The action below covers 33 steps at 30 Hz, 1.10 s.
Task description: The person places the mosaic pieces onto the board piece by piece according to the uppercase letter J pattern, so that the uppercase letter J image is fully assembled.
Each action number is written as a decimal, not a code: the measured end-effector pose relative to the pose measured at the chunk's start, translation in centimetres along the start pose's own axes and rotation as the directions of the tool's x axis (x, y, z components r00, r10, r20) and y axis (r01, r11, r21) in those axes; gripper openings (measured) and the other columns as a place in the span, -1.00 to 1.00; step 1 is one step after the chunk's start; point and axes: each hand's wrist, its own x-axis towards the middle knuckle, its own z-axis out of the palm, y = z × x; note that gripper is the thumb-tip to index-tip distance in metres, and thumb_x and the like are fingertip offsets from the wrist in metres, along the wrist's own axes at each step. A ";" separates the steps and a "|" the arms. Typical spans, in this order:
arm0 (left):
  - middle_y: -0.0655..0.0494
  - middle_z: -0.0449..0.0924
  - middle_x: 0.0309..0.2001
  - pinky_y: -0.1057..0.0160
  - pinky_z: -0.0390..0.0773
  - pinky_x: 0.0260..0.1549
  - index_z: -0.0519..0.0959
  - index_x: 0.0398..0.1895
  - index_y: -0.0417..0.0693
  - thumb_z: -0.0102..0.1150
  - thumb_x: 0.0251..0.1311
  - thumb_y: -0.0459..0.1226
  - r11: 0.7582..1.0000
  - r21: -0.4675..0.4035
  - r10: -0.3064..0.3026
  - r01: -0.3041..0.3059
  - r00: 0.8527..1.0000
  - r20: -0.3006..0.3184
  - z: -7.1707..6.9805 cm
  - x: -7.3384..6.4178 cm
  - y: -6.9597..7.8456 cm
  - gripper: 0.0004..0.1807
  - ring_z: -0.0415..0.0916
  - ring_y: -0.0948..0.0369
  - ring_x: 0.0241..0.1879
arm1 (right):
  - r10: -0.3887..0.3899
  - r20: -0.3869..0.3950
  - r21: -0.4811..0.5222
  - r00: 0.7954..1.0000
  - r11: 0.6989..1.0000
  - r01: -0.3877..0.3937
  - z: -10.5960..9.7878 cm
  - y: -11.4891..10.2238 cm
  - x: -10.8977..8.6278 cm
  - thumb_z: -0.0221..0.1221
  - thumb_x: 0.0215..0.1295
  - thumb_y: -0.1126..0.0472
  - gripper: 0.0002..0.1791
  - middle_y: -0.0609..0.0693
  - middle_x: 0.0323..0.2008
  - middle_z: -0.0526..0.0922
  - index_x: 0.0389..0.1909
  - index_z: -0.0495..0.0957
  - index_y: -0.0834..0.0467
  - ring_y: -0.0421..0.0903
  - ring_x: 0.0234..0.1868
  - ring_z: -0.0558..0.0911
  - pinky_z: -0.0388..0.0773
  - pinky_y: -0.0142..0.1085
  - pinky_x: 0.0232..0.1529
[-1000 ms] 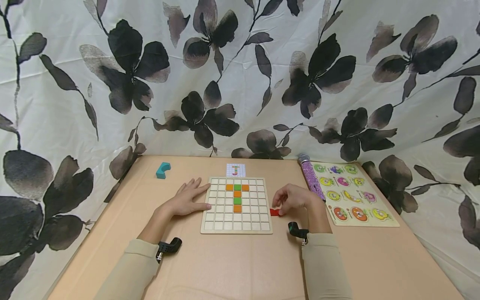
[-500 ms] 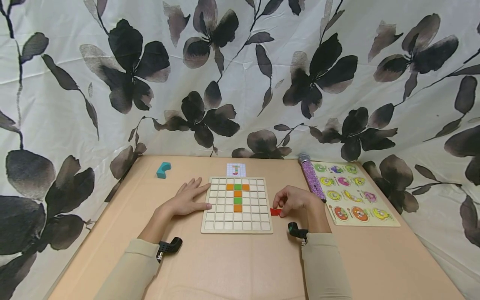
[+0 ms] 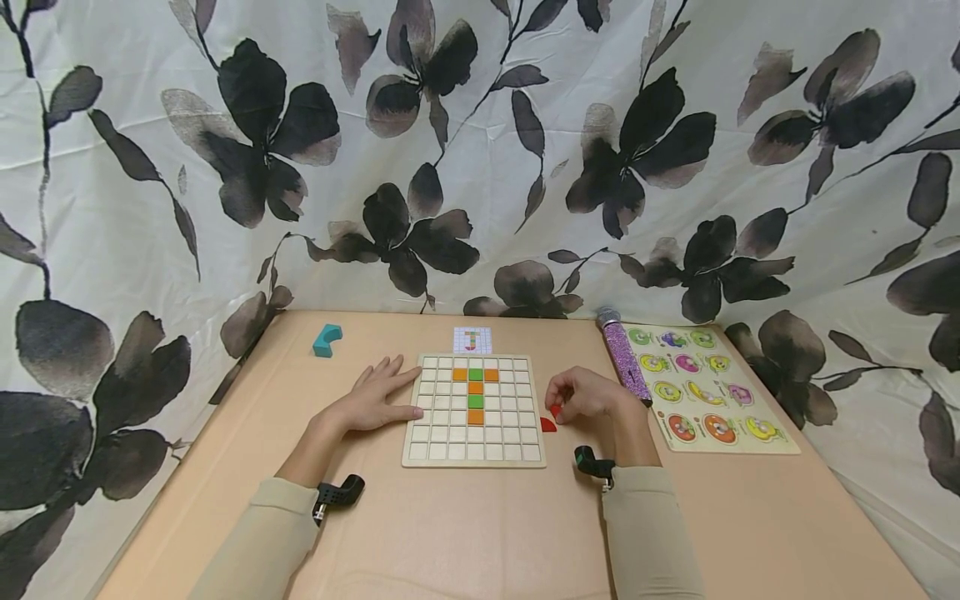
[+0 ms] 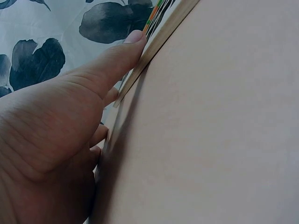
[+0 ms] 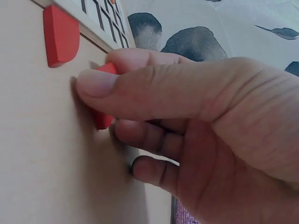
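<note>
A pale wooden grid board (image 3: 442,450) lies mid-table, with orange and green square tiles (image 3: 476,388) forming a T shape. My left hand (image 3: 375,398) rests on the board's left edge, fingers extended; in the left wrist view its thumb (image 4: 119,58) touches the rim. Just right of the board, my right hand (image 3: 588,396) pinches a small red block (image 5: 103,120) between thumb and index finger, which cover much of it. A second red block (image 5: 62,37), with one rounded corner, lies on the table against the board's right side.
Behind the board is a small pattern card (image 3: 472,340). A teal notched block (image 3: 326,341) sits at the back left. To the right are a purple glittery microphone (image 3: 625,358) and a fruit picture board (image 3: 720,400). A floral cloth (image 3: 510,208) hangs behind the table.
The two red blocks, side by side earlier, are now apart: my right hand has drawn one slightly away from the other. My left hand has stayed in place.
</note>
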 end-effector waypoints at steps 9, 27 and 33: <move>-0.32 -0.14 0.67 -0.36 -0.33 0.58 0.26 0.62 0.04 0.32 0.27 0.22 1.000 0.004 0.003 -0.003 1.000 -0.001 0.0 0.0 0.0 -0.05 -0.33 -0.31 0.66 | -0.098 -0.075 0.011 0.992 0.995 0.099 0.1 0.0 0.4 0.36 0.13 0.57 -0.82 0.20 -0.39 0.69 -0.25 0.63 0.38 -0.11 -0.39 0.53 0.50 -0.37 -0.35; -0.31 -0.15 0.67 -0.35 -0.35 0.58 0.26 0.62 0.05 0.33 0.27 0.21 1.000 -0.006 -0.004 0.004 1.000 0.002 0.0 0.0 0.0 -0.05 -0.33 -0.31 0.66 | -0.126 -0.207 -0.001 0.970 0.992 0.128 -0.2 -1.0 0.2 0.28 0.28 0.47 -0.89 0.10 -0.35 0.71 -0.23 0.69 0.25 -0.07 -0.35 0.56 0.52 -0.32 -0.34; -0.31 -0.15 0.67 -0.35 -0.35 0.58 0.26 0.62 0.06 0.32 0.26 0.22 1.000 -0.008 -0.005 0.005 1.000 0.005 0.0 0.0 -0.1 -0.05 -0.34 -0.30 0.66 | -0.130 -0.225 -0.003 0.966 0.991 0.133 -0.1 -1.7 0.3 0.30 0.27 0.45 -0.87 0.05 -0.31 0.76 -0.20 0.74 0.25 -0.07 -0.28 0.58 0.54 -0.31 -0.26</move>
